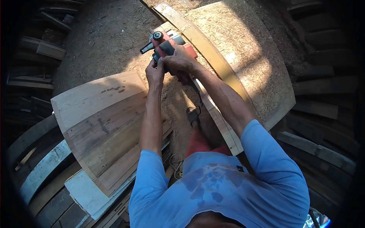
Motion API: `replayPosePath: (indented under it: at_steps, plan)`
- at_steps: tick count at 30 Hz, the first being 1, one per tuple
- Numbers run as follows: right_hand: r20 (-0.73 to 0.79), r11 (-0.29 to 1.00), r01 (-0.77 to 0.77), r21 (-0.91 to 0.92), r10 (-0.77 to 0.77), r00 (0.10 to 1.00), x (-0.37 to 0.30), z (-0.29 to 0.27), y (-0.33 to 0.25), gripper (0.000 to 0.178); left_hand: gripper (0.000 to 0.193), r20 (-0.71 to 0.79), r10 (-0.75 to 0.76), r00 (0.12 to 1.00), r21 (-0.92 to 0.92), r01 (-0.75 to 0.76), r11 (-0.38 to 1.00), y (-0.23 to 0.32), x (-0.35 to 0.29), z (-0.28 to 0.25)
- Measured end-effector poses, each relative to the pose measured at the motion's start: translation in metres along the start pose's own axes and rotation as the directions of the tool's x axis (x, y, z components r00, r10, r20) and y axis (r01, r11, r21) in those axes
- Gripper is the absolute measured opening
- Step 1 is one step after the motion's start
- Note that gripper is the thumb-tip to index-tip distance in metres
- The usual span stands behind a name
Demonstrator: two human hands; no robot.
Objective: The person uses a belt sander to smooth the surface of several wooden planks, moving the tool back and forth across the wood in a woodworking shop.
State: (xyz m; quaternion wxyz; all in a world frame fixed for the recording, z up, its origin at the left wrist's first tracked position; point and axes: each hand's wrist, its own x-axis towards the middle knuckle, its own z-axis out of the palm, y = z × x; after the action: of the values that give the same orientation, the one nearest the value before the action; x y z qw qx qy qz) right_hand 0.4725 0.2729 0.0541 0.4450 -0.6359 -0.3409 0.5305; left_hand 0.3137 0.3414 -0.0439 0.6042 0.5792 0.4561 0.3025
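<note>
A red and black electric planer [166,47] with a round black knob at its front is in both my hands, above a long narrow wooden board [216,114]. My right hand [179,60] wraps over the top of its body, fingers closed. My left hand [155,75] is closed at its near left side, with thumb and fingertips against the black part. What lies under those fingertips is hidden. A dark cord hangs from the rear of the planer beside the board. Whether the planer's base touches the board cannot be seen.
A wide panel of joined planks [110,117] lies to the left, over a pale sheet [85,193]. Right of the board are a yellowish beam [224,72] and a broad panel strewn with shavings [251,57]. Timber stacks [319,95] line both sides. My sandalled foot [194,116] stands between.
</note>
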Motion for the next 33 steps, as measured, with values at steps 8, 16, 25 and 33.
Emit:
replayPosePath:
  at_steps: [8, 16, 25, 33]
  plan:
    - [-0.092, 0.997, -0.029, -0.068, 0.023, 0.996, -0.166, 0.001, 0.071, 0.045, 0.037, 0.04, -0.048, 0.998, 0.024, 0.047, 0.999, -0.041, -0.173, 0.038]
    - [-0.094, 0.988, -0.122, -0.098, 0.112, 0.989, -0.382, -0.003, 0.179, 0.05, 0.049, 0.006, -0.131, 0.991, 0.318, 0.123, 0.94, -0.08, -0.411, 0.093]
    - [-0.129, 0.982, -0.082, -0.173, 0.06, 0.99, -0.516, 0.004, 0.247, 0.047, 0.054, 0.047, -0.155, 0.987, 0.288, 0.135, 0.948, -0.112, -0.549, 0.121]
    - [-0.134, 0.986, -0.054, -0.159, 0.033, 0.99, -0.358, 0.003, 0.174, 0.046, 0.038, 0.122, -0.13, 0.984, 0.021, 0.129, 0.991, -0.079, -0.38, 0.087]
